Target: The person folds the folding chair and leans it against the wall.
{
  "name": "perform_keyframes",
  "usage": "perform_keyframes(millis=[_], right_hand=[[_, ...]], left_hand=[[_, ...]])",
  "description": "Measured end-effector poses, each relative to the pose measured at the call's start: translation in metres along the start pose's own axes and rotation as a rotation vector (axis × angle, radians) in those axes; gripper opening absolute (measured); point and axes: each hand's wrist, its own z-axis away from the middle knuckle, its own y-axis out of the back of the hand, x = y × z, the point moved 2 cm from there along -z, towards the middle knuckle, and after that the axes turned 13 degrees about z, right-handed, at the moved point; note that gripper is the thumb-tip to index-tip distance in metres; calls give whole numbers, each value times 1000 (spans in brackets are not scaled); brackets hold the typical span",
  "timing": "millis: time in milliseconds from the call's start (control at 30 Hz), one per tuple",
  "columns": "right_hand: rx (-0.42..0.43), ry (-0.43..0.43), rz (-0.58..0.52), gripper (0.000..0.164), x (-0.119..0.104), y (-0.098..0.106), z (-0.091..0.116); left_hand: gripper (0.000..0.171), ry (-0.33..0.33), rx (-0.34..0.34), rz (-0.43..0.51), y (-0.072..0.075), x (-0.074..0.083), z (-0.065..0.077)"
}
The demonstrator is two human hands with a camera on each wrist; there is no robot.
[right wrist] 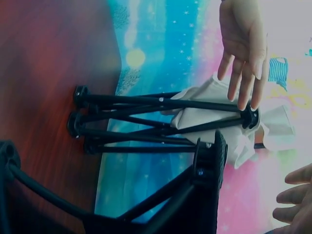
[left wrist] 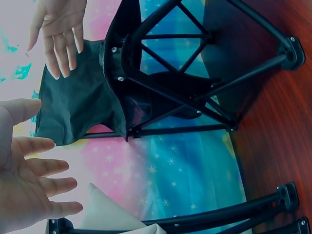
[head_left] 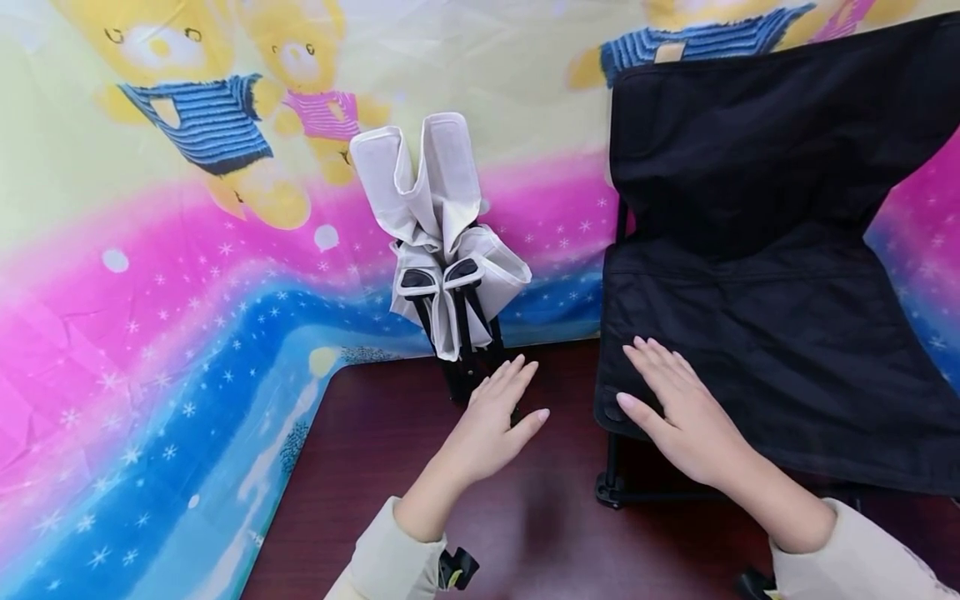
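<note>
A folded chair with white fabric [head_left: 450,187] and black legs stands upright at the back, left of centre. To its right is an unfolded black folding chair [head_left: 750,325] with a fabric seat and backrest. My left hand [head_left: 487,429] is held out in front of the white chair's legs, fingers straight, nothing in it. In the head view my right hand [head_left: 693,425] overlaps the black seat's left part, fingers extended and holding nothing. The left wrist view shows the black chair's crossed legs [left wrist: 180,97]. The right wrist view shows the white chair's bunched black legs [right wrist: 136,107].
Both chairs stand on a dark reddish-brown tabletop [head_left: 360,500]. Behind them hangs a colourful cloth [head_left: 247,333] printed with bears and snowflakes. A foot of the black chair [head_left: 611,490] stands near the table's middle. Small black devices sit at both sleeve cuffs.
</note>
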Motion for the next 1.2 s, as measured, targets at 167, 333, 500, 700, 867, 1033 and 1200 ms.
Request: perform_keyframes(millis=[167,333,500,700,867,1033,1200], right_hand=[[-4,-30,27,54,9,5,9],[-12,-65,27,54,18,10,19],[-15,-75,29,54,25,13,29],[15,-84,55,53,34,15,41],[27,-98,68,53,41,19,51],[31,-140,61,53,47,24,60],[17,-178,54,53,56,30,70]], left_hand=[[55,-16,-5,-33,-5,3,-3],[55,-45,-24,-39,-9,7,-5],[55,-57,-51,-25,-14,12,-7],[56,-65,-79,-24,-22,15,-9],[55,-75,-83,-21,-28,17,-8],[55,-81,-84,-26,-33,20,-9],[55,-98,-81,-34,-37,25,-11]])
